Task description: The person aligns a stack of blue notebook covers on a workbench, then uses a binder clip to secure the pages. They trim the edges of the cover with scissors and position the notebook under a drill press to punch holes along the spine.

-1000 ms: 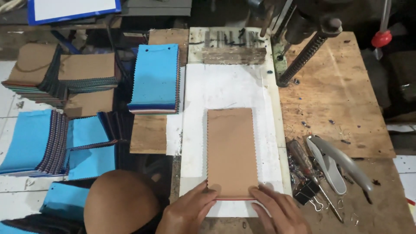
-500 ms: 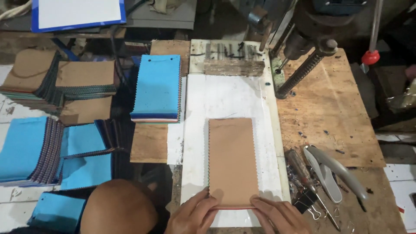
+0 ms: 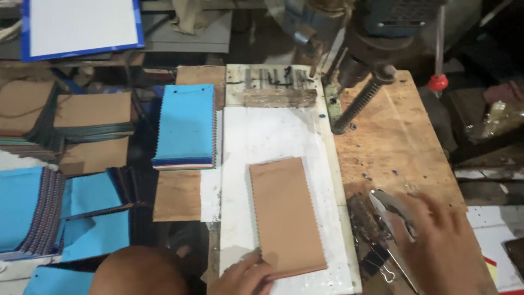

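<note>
Moved: right hand (image 3: 436, 240) has left the near edge of the tan swatch stack (image 3: 286, 216) & swung out to the right, now blurred over the tools; stack sits skewed vs 0.5 s ago, near end angled right; view also shifted up/left.
L hand: left hand (image 3: 244, 276) at bottom edge of view, fingers flat on near-left corner of tan swatch stack, pressing not gripping; nothing enclosed in it.
R hand: open, fingers spread, motion-blurred, holding nothing; hovers over grey hole-punch pliers (image 3: 388, 205); contact w/ them – can't tell.
Stack: tan top sheet, zigzag-cut edges, lies flat on white board (image 3: 273, 131), lower-middle of it, tilted slightly.
White board: runs front to back on the worktop (image 3: 404, 142), bare plywood to its right.
Far end of board: worn wood block (image 3: 278, 97) w/ dark marks behind it.
Drill press: column & threaded rod (image 3: 357, 104) stand at far right corner of board; red knob (image 3: 437, 82) on a lever further right.
Near R hand: black binder clip (image 3: 374, 262) just left of hand, beside board edge; metal scraps & a screwdriver-like tool around it, blurred.
Left of board: blue swatch stack (image 3: 185, 125), two holes at its top edge, on a plywood piece (image 3: 177, 194).
Far left: more tan-topped stacks (image 3: 93, 112) & blue stacks (image 3: 33, 207), fanned, on lower surface.
Top left: blue-framed white board (image 3: 82, 24).
Bottom: person's knee (image 3: 139, 270) just left of left hand.
</note>
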